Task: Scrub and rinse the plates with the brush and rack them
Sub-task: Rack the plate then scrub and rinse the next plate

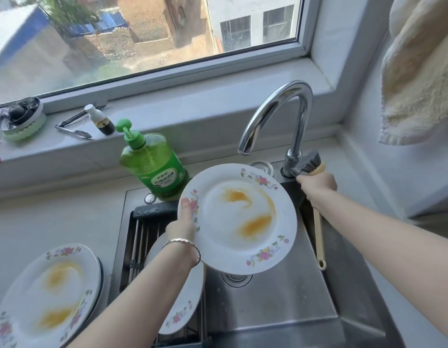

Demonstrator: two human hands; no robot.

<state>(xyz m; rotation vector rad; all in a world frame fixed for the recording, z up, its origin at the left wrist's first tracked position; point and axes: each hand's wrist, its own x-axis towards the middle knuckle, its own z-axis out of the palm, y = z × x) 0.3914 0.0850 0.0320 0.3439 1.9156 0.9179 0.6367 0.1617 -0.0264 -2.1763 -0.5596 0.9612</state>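
Above the sink (pixel 280 302), your left hand (pixel 184 222) is pinching the stained plate (pixel 238 219) by its left rim, thumb on the face, fingers hidden behind. It is stiff, breakable and probably slick, so a rim hold is suiting it. At the back right corner, your right hand (pixel 318 184) is curling round the brush (pixel 318 229) beside the tap (pixel 280 109).

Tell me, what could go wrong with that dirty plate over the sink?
1. The left hand holds the stained plate by one edge only, above the steel sink. It might slip, drop and chip.
2. The right hand grips the brush while it is at the tap lever, so the water could come on too hard and splash off the plate.
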